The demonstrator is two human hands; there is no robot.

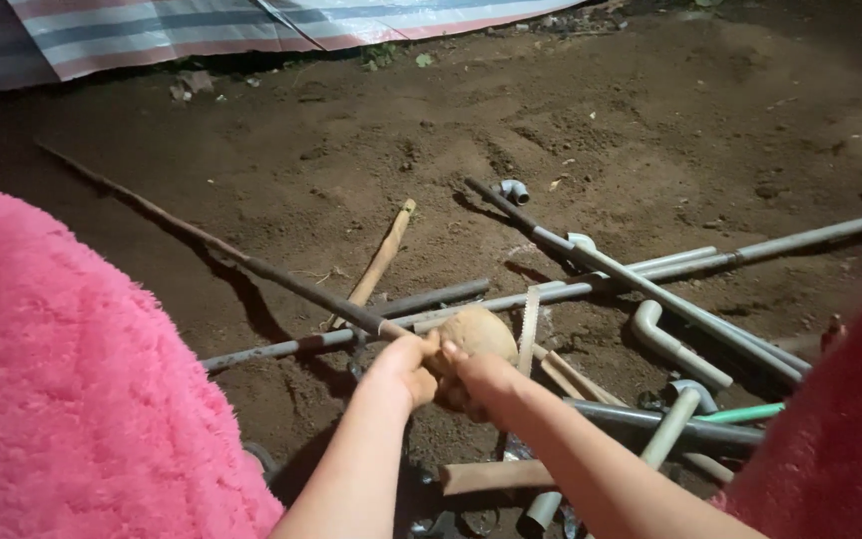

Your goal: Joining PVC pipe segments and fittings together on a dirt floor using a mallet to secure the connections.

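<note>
Coconut (478,334) gripped by both hands above grey pipes (670,299).

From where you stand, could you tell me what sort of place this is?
Probably an outdoor work yard at night: bare dirt ground, scattered grey pipes, and a striped tarp at the edge.

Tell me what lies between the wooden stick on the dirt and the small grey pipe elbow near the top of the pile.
In the head view, only bare brown dirt lies between the wooden stick and the grey pipe elbow.
</note>
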